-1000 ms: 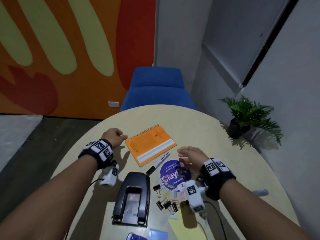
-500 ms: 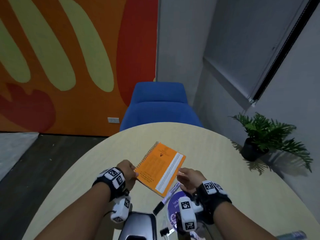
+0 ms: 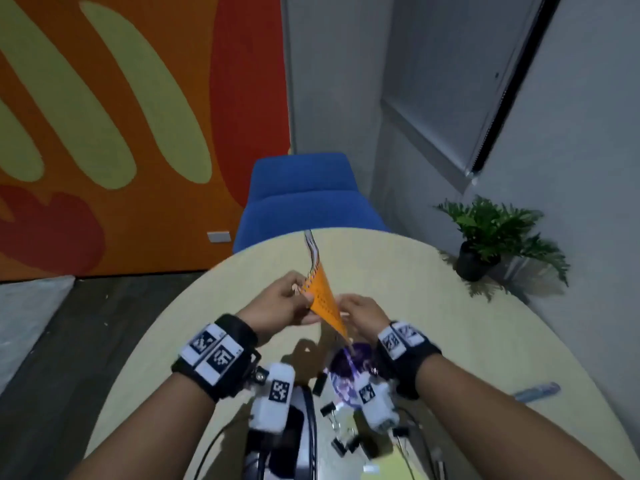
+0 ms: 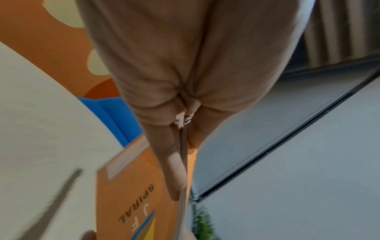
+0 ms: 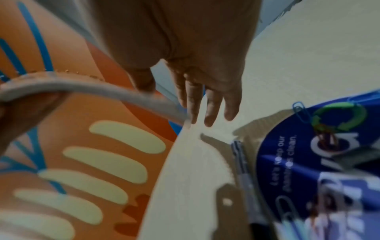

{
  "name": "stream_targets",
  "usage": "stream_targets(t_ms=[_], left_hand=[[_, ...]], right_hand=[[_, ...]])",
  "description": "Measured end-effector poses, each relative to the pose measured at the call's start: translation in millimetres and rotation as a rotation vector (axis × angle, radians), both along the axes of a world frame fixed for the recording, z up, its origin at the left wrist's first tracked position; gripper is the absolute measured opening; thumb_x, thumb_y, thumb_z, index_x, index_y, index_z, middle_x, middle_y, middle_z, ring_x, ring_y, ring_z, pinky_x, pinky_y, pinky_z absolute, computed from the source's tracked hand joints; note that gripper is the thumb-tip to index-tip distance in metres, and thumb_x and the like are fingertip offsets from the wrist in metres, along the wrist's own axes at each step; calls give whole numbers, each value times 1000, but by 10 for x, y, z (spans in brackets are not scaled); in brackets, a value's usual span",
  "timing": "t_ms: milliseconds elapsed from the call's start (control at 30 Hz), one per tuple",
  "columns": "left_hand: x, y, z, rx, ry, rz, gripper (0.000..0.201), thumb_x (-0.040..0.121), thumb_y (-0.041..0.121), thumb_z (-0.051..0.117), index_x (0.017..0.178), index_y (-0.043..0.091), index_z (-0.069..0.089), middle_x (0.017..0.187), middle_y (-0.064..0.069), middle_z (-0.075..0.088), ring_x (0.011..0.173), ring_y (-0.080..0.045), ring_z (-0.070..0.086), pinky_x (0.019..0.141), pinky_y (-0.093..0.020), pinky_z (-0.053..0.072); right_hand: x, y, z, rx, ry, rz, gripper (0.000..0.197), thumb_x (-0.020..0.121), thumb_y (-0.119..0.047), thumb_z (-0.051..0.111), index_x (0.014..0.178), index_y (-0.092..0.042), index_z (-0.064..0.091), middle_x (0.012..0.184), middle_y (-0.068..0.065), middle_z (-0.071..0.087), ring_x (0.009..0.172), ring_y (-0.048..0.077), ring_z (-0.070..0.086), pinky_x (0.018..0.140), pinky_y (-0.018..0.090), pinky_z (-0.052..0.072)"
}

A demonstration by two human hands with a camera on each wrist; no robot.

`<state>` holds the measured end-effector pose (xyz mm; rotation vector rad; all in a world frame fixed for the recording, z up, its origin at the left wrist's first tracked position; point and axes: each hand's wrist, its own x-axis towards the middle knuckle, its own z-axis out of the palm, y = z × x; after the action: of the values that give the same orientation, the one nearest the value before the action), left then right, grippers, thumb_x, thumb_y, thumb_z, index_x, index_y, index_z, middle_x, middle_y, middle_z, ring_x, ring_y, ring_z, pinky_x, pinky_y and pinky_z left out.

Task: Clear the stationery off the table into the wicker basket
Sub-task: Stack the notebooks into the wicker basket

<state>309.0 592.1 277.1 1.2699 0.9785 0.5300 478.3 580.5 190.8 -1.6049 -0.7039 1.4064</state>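
The orange spiral notebook is lifted off the round table and stands nearly edge-on between my hands. My left hand pinches it beside the spiral; the left wrist view shows thumb and fingers of that hand clamped on the notebook's cover. My right hand holds the lower corner. In the right wrist view the notebook's edge passes between the thumb and straight fingers. No wicker basket is in view.
A purple round sticker, a marker, several black binder clips and a black hole punch lie near me. A blue pen rests at the right. Beyond the table stand a blue chair and a potted plant.
Both hands closed on the notebook, which lay flat on the table, and raised it until it stands on edge. The head view has tilted upward.
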Motion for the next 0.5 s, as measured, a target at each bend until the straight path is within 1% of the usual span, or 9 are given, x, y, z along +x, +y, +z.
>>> stream_targets(t_ms=[33, 100, 133, 200, 233, 300, 367, 433, 500], left_hand=[[18, -175, 152, 13, -63, -2, 16, 97, -2, 40, 86, 10, 40, 71, -9, 66, 59, -12, 67, 69, -21, 60], [-5, -528, 401, 12, -174, 9, 18, 96, -2, 40, 85, 11, 42, 76, -10, 70, 68, -12, 71, 74, -22, 60], [-38, -692, 499, 8, -221, 10, 16, 96, -2, 41, 86, 12, 43, 78, -10, 72, 72, -13, 72, 77, -24, 60], [-146, -1088, 628, -24, -269, -33, 11, 91, 2, 46, 89, 12, 47, 82, -9, 74, 80, -15, 72, 82, -26, 59], [-199, -1303, 673, -31, -256, -70, 8, 88, 4, 49, 92, 11, 49, 88, -10, 75, 85, -16, 72, 83, -26, 59], [-283, -1716, 663, -12, -167, -146, 20, 86, 1, 51, 105, 6, 53, 103, -11, 74, 95, -18, 71, 82, -22, 58], [-320, -2090, 561, -16, -72, -164, 29, 87, -3, 52, 114, 6, 51, 109, -11, 72, 97, -18, 71, 82, -24, 58], [-316, -2395, 381, -89, -40, -133, 34, 87, 1, 56, 119, 11, 49, 107, -15, 72, 92, -22, 71, 82, -32, 58], [-272, -2676, 142, -161, -6, -152, 36, 90, 6, 56, 123, 14, 46, 92, -15, 72, 78, -22, 70, 73, -30, 59]], right_hand=[[-3, -125, 143, 18, 26, 26, 31, 94, -19, 54, 116, 1, 63, 112, 14, 66, 91, 22, 65, 69, 28, 54], [50, -430, 411, 20, 220, 45, 38, 94, -31, 53, 118, -3, 61, 102, 12, 65, 78, 20, 64, 63, 28, 54], [111, -585, 541, 37, 311, 63, 37, 96, -31, 50, 120, -4, 59, 100, 13, 64, 78, 21, 64, 64, 29, 57], [253, -970, 787, 90, 344, 114, 29, 99, -18, 44, 123, -7, 55, 100, 10, 66, 82, 17, 65, 70, 27, 59], [342, -1172, 909, 117, 287, 142, 29, 98, -11, 44, 125, -10, 54, 98, 6, 68, 81, 14, 67, 68, 24, 59], [505, -1629, 1079, 140, 150, 151, 38, 95, -2, 47, 130, -15, 52, 97, 2, 69, 76, 11, 68, 58, 20, 55], [651, -2119, 1110, 136, 45, 177, 45, 93, 1, 50, 135, -16, 47, 104, 5, 66, 80, 13, 67, 58, 22, 55], [755, -2617, 1054, 91, -43, 197, 48, 92, 1, 53, 136, -19, 44, 108, 7, 64, 86, 15, 67, 63, 25, 57], [809, -3098, 979, 54, -137, 222, 50, 88, -5, 62, 132, -22, 45, 109, 8, 64, 93, 16, 68, 65, 25, 56]])
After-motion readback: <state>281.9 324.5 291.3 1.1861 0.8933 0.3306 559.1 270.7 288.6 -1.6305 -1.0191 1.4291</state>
